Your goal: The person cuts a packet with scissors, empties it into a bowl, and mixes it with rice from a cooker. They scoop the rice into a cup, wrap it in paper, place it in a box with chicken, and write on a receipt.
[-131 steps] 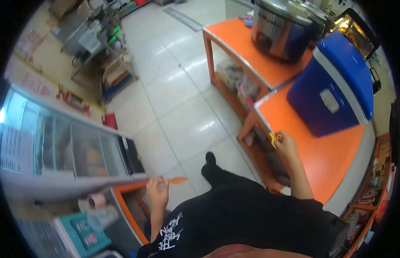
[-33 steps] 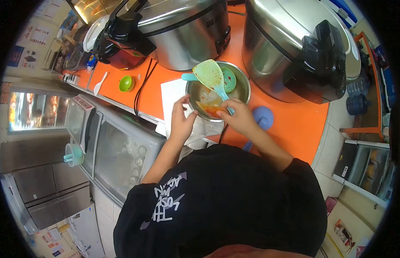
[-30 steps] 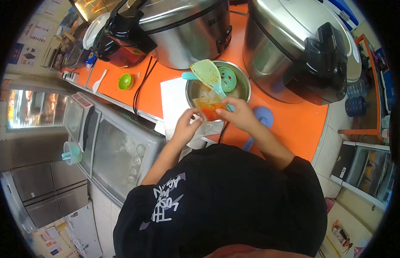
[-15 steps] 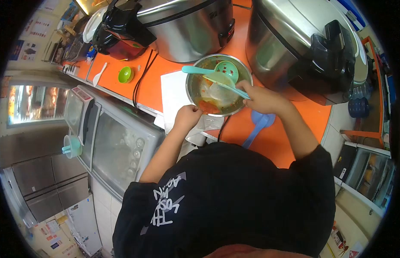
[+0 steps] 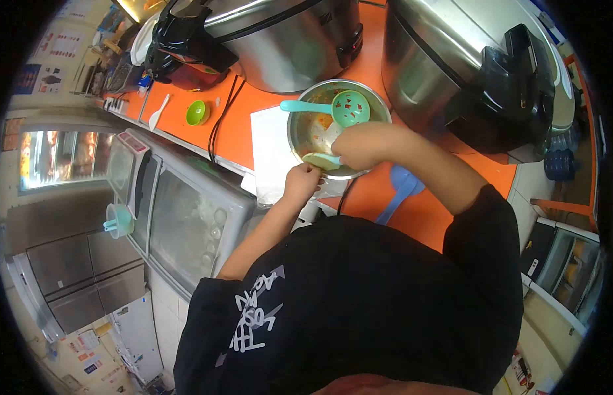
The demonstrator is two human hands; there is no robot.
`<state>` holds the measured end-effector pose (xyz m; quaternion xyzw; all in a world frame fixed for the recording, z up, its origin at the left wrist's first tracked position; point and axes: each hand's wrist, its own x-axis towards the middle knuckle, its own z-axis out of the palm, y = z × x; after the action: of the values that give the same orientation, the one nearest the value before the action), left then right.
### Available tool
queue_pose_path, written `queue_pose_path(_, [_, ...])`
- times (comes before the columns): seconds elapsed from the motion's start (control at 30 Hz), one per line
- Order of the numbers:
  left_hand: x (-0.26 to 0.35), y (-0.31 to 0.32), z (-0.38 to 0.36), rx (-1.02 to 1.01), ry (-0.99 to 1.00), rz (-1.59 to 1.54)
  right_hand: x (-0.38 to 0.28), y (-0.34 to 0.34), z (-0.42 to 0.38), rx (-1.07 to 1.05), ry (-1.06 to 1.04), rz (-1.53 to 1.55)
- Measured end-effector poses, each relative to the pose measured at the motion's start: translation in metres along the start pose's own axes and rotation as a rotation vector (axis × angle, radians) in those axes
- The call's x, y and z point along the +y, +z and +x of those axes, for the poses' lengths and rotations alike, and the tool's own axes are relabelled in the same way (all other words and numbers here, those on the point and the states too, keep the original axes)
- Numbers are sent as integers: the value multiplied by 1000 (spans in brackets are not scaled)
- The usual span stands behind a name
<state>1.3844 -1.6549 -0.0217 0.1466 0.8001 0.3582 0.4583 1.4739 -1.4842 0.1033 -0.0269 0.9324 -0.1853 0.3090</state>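
Note:
A metal mixing bowl stands on a white sheet and the orange counter, smeared inside with orange-red sauce. My right hand is closed round the teal handle of a rice paddle, whose pale head lies low at the bowl's near side. My left hand is pinched at the near-left rim, close to the paddle head; what its fingers hold is hidden. A turquoise ladle with red bits in its cup rests in the bowl, its handle over the left rim.
Two large steel rice cookers stand behind and right of the bowl. A blue scoop lies at right. The white sheet, a green cup, a white spoon and a black cable are at left, above a glass-topped freezer.
My right hand has moved left and nearer to me, bringing the paddle from the bowl's middle to its near side beside my left hand. The ladle's cup shows more fully.

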Motion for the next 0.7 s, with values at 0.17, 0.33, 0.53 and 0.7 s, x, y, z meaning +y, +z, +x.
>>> queue_pose_path(0.17, [-4, 0, 4, 90, 78, 62, -6, 14, 11, 79, 49, 105])
queue_pose_path(0.33, [-1, -6, 9, 43, 31, 99, -3, 16, 15, 70, 110, 97])
queue_pose_path(0.53, [32, -35, 6, -295, -203, 41, 25, 7, 2, 106, 75, 281])
queue_pose_path(0.7, [22, -22, 8, -224, -161, 33, 10, 15, 7, 72, 25, 89])
